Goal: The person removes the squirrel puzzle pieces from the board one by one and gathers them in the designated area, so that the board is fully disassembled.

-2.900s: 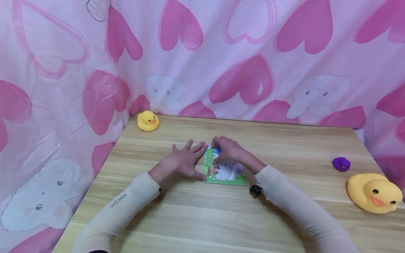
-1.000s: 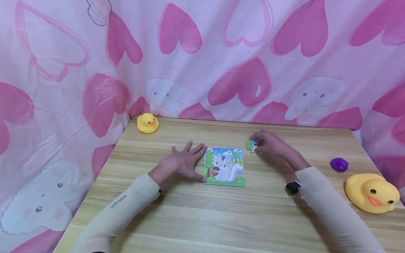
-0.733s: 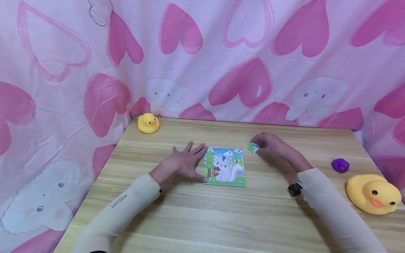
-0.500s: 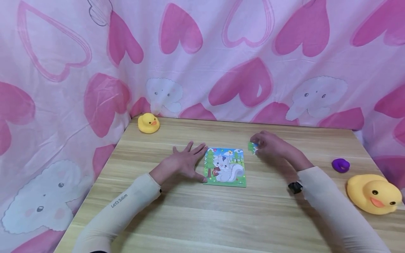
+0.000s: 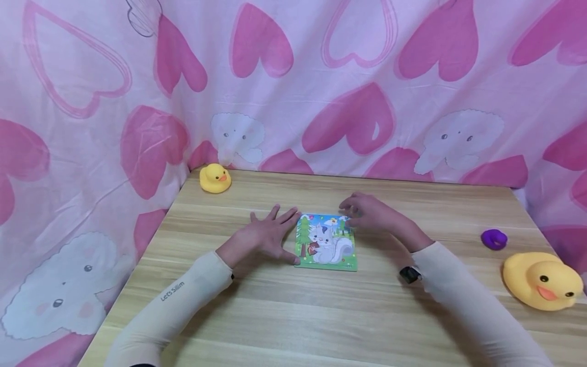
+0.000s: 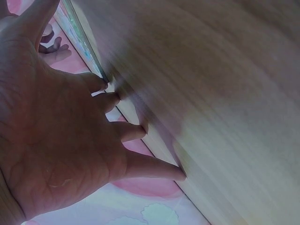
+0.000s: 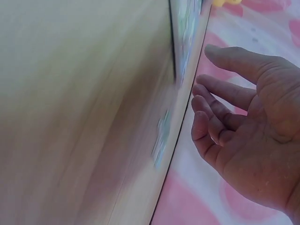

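While the left hand (image 5: pixel 263 234) lies spread with its fingers (image 6: pixel 154 169) straight and well parted, the tips of its index finger and thumb meet the left edge of the squirrel puzzle (image 5: pixel 325 247), one near the upper corner and the other near the lower. Its remaining fingertips rest on the desk (image 5: pixel 293 316), to the left of the puzzle. The right hand (image 5: pixel 373 214) is released: its fingers are loosely bent, thumb apart from them, with nothing between. Seen from the head, they overlap the puzzle's upper right corner; from the right wrist they appear raised above the desk, and whether any fingertip touches the puzzle I cannot tell.

The puzzle lies flat between the two hands. A loose piece (image 7: pixel 161 138), blurred in the right wrist view, lies on the desk apart from the puzzle, below the right hand's fingers; from the head, that hand hides most of it.

Further out, a black device (image 5: pixel 410 274) sits at the right wrist, and cream sleeves (image 5: pixel 194 280) cover both forearms. A small yellow duck (image 5: pixel 215 178) stands at the desk's far left corner; at the right, a purple toy (image 5: pixel 494 239) lies near a larger yellow duck (image 5: pixel 542 281). Pink heart-patterned cloth (image 5: pixel 261 97) hangs behind.
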Demonstrator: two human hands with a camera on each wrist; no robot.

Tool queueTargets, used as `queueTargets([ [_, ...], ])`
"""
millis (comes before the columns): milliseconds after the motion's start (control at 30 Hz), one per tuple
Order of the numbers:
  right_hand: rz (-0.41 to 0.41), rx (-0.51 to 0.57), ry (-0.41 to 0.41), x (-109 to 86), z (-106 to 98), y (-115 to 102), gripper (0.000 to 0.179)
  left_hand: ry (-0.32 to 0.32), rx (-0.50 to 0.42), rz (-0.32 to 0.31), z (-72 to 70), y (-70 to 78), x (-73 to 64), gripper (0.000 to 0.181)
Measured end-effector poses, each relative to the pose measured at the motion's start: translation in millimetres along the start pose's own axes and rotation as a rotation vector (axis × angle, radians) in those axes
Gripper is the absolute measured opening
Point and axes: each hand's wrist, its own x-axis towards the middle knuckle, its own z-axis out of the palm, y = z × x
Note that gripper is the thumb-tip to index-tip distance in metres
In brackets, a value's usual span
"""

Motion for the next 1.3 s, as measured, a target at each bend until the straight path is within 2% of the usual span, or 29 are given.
queueTargets([
  [200, -0.039, 0.037, -0.060, 5.3, 9, -20, 0.045, -0.005, -0.006, 0.001, -0.1, 0.7, 0.3, 0.128],
  [433, -0.106, -0.012, -0.087, 8.8, 16, -34, 0.045, -0.001, -0.007, 0.005, -1.0, 1.1, -0.1, 0.127],
  [767, -0.011, -0.075, -0.079, 7.6, 24, -48, 0.054, 0.000, -0.014, -0.001, -2.6, -0.8, 2.1, 0.127],
  [1067, -0.008, -0.127, -0.058, 9.5, 28, -51, 0.054, -0.001, -0.011, 0.003, -2.0, -1.3, 2.2, 0.127],
  [1300, -0.015, -0.093, -0.047, 13.8, 30, -50, 0.051, -0.007, -0.013, 0.004, -1.4, -1.9, 0.4, 0.128],
])
